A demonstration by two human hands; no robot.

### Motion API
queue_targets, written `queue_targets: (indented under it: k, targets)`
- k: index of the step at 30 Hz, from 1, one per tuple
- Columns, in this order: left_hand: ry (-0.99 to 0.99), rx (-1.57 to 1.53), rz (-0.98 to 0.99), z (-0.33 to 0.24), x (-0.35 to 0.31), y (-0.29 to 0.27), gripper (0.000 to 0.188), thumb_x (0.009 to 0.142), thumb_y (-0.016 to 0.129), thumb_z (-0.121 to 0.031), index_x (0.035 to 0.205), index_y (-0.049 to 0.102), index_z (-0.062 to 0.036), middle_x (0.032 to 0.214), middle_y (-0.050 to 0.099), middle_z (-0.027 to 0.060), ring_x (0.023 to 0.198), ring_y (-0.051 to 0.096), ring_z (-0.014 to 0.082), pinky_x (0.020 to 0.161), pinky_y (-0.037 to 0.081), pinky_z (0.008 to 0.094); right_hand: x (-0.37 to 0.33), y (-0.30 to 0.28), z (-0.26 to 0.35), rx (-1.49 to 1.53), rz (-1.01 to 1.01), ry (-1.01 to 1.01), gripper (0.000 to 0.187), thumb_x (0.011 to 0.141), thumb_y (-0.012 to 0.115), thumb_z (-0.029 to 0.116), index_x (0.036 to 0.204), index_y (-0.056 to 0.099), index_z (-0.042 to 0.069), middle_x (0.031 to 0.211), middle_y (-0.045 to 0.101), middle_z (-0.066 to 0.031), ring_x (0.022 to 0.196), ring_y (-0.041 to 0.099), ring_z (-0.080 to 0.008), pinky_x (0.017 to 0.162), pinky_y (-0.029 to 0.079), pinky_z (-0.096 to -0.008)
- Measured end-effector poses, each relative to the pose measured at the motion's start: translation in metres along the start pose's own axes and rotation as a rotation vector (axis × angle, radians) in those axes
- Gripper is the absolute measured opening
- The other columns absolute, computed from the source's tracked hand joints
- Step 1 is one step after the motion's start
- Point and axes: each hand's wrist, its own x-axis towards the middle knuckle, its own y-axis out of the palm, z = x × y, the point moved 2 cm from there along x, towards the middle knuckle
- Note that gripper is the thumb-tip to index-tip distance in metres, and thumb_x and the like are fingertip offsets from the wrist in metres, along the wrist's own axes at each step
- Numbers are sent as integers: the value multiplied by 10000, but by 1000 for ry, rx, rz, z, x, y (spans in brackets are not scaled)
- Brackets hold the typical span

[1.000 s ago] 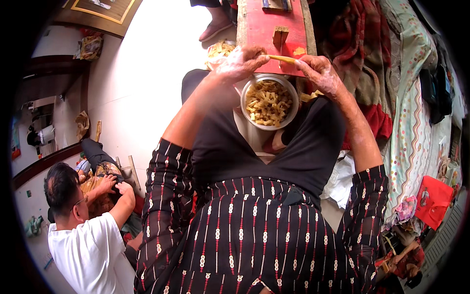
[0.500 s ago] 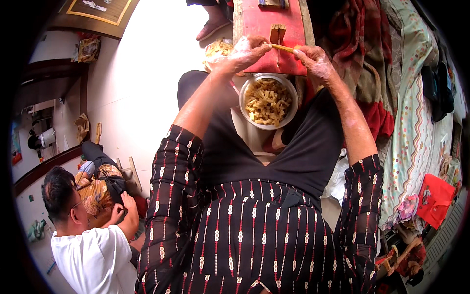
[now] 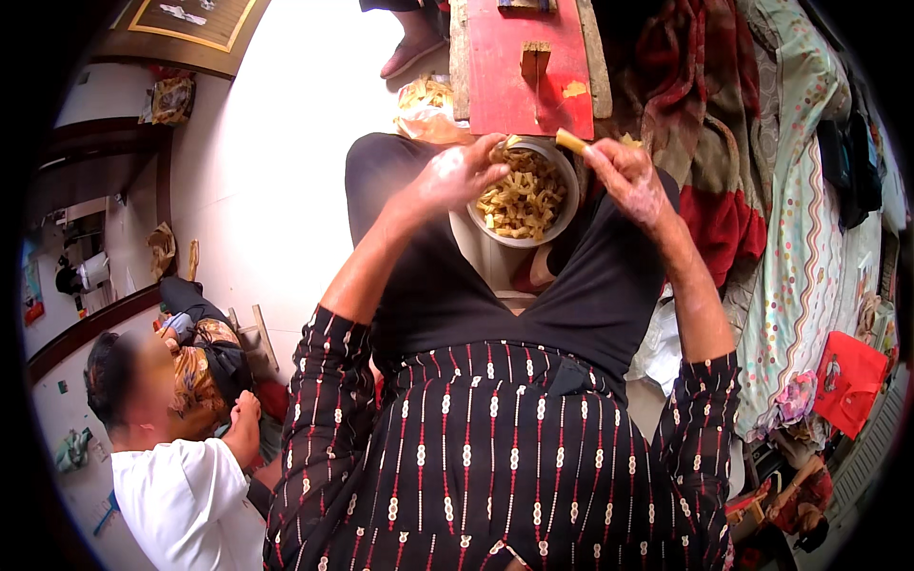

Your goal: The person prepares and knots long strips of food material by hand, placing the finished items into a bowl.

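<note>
Pinched in my right hand [image 3: 628, 181] is a short yellowish strip [image 3: 571, 142], pointing up and left over the bench's near end. My left hand [image 3: 457, 176] is closed at the bucket's upper left rim, with a small pale yellow piece [image 3: 514, 141] at its fingertips. Between my knees stands a white bucket [image 3: 574, 195] filled with cut yellowish-brown pieces [image 3: 522, 202]. Just beyond it is a red-topped wooden bench [image 3: 495, 90]. A small upright wooden block [image 3: 535, 62] with a thin upright line below it stands on the bench, and a flat yellow scrap [image 3: 574, 89] lies beside it.
A plastic bag of similar strips [image 3: 426, 100] sits on the floor left of the bench. Bedding [image 3: 790, 238] and a dark red blanket [image 3: 700, 105] hang at the right. A person in a white shirt [image 3: 190, 495] sits at lower left; another person's shoe [image 3: 411, 55] shows beyond.
Both hands have come down from the bench toward the bucket and moved apart. A long strip stretched between them before; now each has a shorter piece. A yellow scrap shows on the bench.
</note>
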Motion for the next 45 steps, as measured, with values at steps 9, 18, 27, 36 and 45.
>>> queue_targets:
  k: [9,18,27,36,45]
  targets:
    - [106,-102,-36,-59,-92,1,512,864,616,-138,1314,416,1,1194,536,220,1116,522,346,937,423,397,-88,47,55,1,118,-166,102,896,533,54,814,528,-5,668,534,-151,623,587,-326,543,453,-407]
    - [286,-154,84,-94,-132,27,258,742,654,54,988,586,23,754,576,135,671,571,321,584,459,404,-121,84,75,115,267,-169,168,879,580,96,757,494,18,631,504,-137,594,569,-326,530,428,-427]
    - [246,-42,52,-80,-140,-43,97,762,616,71,842,576,33,631,507,123,566,505,306,521,406,395,-99,85,87,72,297,-225,200,914,541,158,792,502,4,690,541,-161,640,558,-363,565,422,-447]
    - [270,298,76,-116,-122,-38,562,687,747,-82,1186,499,-5,978,601,153,936,570,344,847,455,435,-70,87,88,187,421,-137,259,934,512,187,747,477,12,601,503,-218,631,517,-431,561,386,-482]
    - [52,15,271,-113,-134,-60,168,862,617,-69,751,512,2,598,496,122,500,490,291,479,400,371,-71,61,92,435,513,-66,250,948,513,205,793,556,14,560,471,-130,524,510,-279,534,391,-379]
